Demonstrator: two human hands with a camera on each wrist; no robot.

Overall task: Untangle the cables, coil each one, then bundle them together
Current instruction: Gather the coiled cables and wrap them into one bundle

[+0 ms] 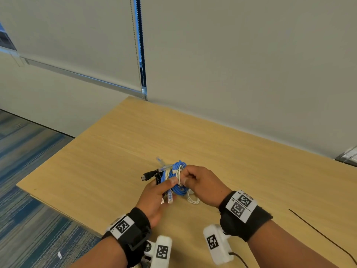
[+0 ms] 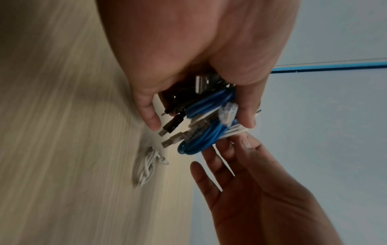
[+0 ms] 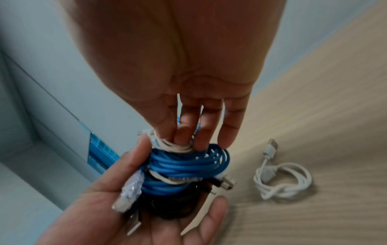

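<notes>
Above the wooden table (image 1: 116, 151) I hold a bundle made of a blue cable coil (image 1: 178, 188) and a black cable (image 1: 149, 175) with a wide plug sticking out to the left. My left hand (image 1: 166, 187) grips the bundle from below, thumb on top. With my right hand (image 1: 186, 180) I pinch a white cable (image 1: 180, 176) that loops around the blue coil. The right wrist view shows the fingertips (image 3: 184, 139) on the white wrap (image 3: 178, 146) over the blue coil (image 3: 184, 167). In the left wrist view my left fingers curl round the blue coil (image 2: 201, 137).
A separate white coiled cable (image 1: 193, 200) (image 3: 282, 180) (image 2: 146, 169) lies on the table just below my right hand. A thin black cord (image 1: 318, 233) trails across the table at the right. The table's left edge (image 1: 58, 202) drops to carpet; a wall stands behind.
</notes>
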